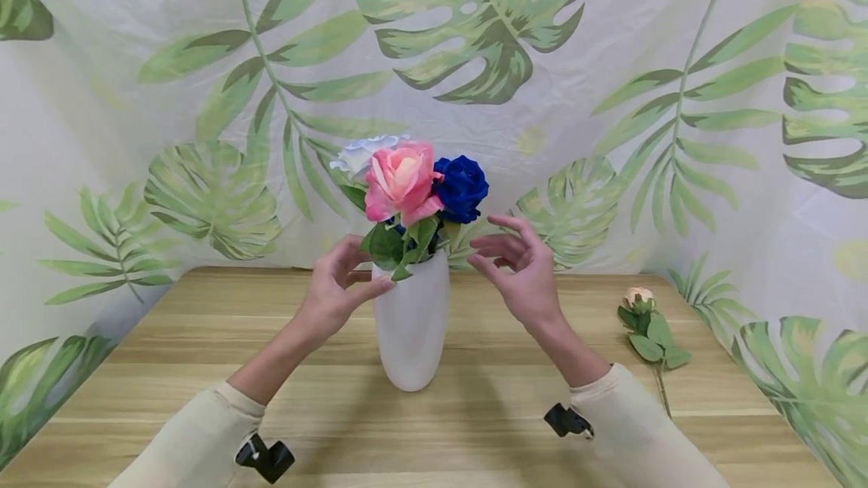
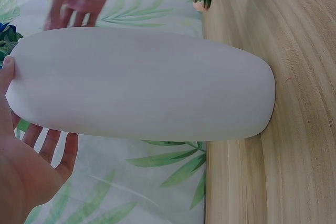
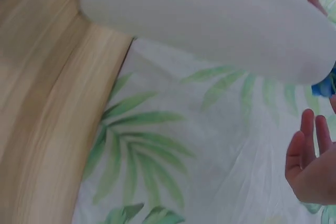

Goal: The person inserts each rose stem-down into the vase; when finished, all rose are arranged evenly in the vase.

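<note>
A tall white vase (image 1: 411, 330) stands upright on the wooden table, holding a pink rose (image 1: 403, 181), a dark blue rose (image 1: 463, 188) and a pale blue-white flower (image 1: 366, 154) with green leaves. My left hand (image 1: 337, 277) grips the vase near its rim, thumb on the front and fingers round the far side; the left wrist view shows the thumb (image 2: 6, 74) at the rim. To the right, my right hand (image 1: 518, 269) is apart from the vase, its fingers loosely bent and holding nothing. In the right wrist view that hand (image 3: 317, 169) hovers below the vase's mouth.
A single peach rose (image 1: 640, 297) with a leafy stem lies on the right side of the table (image 1: 224, 337). Behind the table's back edge hangs a leaf-printed cloth (image 1: 475, 126). Each sleeve carries a black wrist camera (image 1: 266, 458).
</note>
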A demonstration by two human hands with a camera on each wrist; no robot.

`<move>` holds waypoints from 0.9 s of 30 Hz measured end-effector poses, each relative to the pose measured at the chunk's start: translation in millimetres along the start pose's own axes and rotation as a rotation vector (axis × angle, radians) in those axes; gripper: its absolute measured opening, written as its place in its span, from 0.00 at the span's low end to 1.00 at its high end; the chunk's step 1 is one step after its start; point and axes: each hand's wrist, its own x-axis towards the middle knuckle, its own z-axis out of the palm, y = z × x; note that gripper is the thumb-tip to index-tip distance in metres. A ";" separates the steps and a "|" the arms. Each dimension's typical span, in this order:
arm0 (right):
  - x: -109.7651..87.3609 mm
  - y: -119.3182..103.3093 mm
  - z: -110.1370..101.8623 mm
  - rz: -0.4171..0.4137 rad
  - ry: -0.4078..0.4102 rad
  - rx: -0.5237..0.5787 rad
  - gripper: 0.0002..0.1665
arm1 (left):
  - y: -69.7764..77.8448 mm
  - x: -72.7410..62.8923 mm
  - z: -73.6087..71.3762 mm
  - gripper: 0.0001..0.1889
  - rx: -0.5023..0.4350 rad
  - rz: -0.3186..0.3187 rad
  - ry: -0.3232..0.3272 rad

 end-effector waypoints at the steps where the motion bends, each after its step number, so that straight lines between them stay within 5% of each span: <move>1: -1.6 2.4 -6.2 0.031 -0.023 -0.035 0.30 | -0.3 -0.2 -0.1 0.20 0.001 0.001 0.002; 8: -15.8 27.7 -55.9 0.220 -0.168 -0.253 0.27 | -1.4 -0.3 -1.3 0.20 -0.002 0.023 0.008; 22: -62.7 60.8 -162.6 0.414 -0.389 -0.610 0.20 | -0.7 1.8 -0.6 0.20 -0.011 0.027 0.004; 27: -77.0 67.1 -192.6 0.466 -0.422 -0.641 0.20 | -1.0 1.7 -0.5 0.20 -0.011 0.028 -0.001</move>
